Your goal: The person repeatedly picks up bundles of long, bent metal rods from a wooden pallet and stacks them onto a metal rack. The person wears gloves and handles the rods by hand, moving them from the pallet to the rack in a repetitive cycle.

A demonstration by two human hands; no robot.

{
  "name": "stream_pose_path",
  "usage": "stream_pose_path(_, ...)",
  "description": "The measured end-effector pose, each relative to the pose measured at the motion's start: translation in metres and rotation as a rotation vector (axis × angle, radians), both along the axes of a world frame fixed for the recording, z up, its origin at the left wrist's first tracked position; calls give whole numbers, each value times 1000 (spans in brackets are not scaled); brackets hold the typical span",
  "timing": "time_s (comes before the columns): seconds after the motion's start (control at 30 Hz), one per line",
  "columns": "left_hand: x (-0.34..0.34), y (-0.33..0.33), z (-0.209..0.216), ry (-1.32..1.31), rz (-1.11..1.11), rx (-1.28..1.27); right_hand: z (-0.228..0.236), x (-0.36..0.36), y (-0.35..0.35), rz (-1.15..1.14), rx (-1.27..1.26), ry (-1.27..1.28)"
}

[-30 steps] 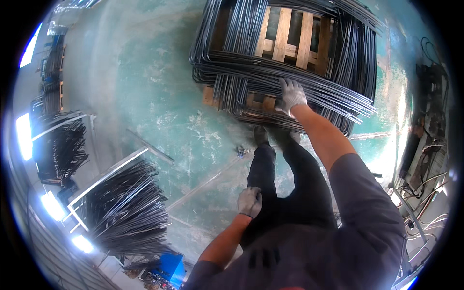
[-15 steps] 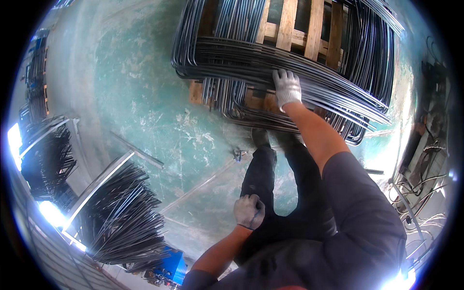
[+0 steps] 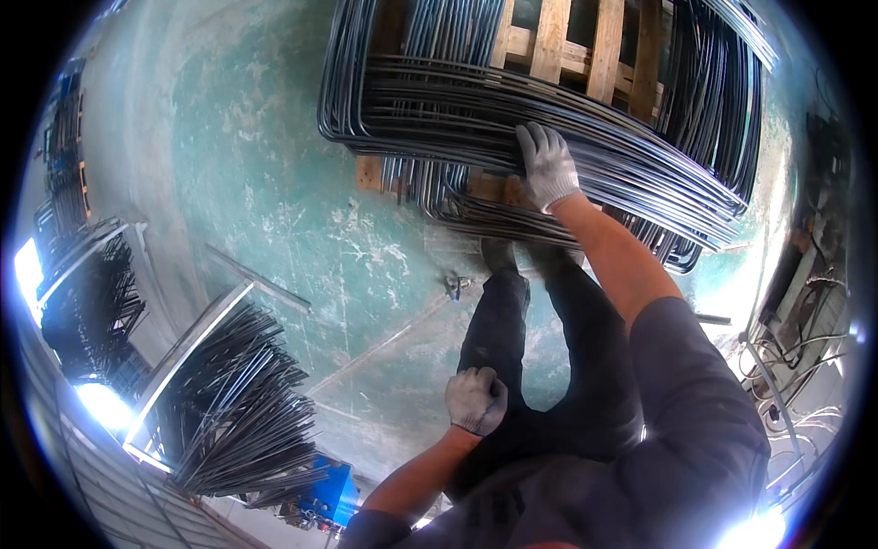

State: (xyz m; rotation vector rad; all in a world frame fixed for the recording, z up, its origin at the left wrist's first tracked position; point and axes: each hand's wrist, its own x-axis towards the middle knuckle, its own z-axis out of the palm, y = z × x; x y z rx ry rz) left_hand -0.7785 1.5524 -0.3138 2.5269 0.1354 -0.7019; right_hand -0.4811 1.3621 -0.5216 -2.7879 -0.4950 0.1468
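Observation:
My right hand (image 3: 549,169), in a pale knitted glove, lies over the near side of a stack of bent dark metal rods (image 3: 430,101). Its fingers curl onto the rods; the thumb is hidden. These rods have rounded corners and form long frames piled on a wooden pallet (image 3: 551,41). Below the hand, more bent rods (image 3: 485,218) stick out at the pallet's near side, close to my feet. My left hand (image 3: 476,401), gloved too, is closed in a fist by my left thigh, with nothing visible in it.
Left, a thick heap of straight dark rods (image 3: 238,403) leans by a light metal rack bar (image 3: 187,361), with another rod heap (image 3: 96,311) behind it. A blue machine part (image 3: 331,494) is at lower left. Loose cables (image 3: 796,375) and clutter line the right side.
My right hand has tilted and moved slightly right and down over the rod stack. The near rods have shifted slightly, with the view. My left hand stays in a fist by the thigh.

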Motion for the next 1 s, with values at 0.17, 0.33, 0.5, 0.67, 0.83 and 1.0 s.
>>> stream_pose_path(0.17, 4, -3, 2, -7, 0, -9, -10, -10, 16, 57, -90, -79)
stream_pose_path(0.33, 8, -5, 0, -25, -18, -11, -9, -19, 26, -12, -106, -19)
stream_pose_path(0.5, 11, -8, -2, -19, -19, -7, -8, -13, 25, -68, -13, -36)
stream_pose_path(0.67, 12, -9, 1, -23, -29, 0, -4, -5, 27, -108, -123, 59)
stream_pose_path(0.83, 13, -10, 3, -11, -36, 13, 10, -7, 27, -68, -229, 230)
stream_pose_path(1.0, 7, -15, -3, -198, 28, 5, 25, -4, 24, -92, -155, 371)
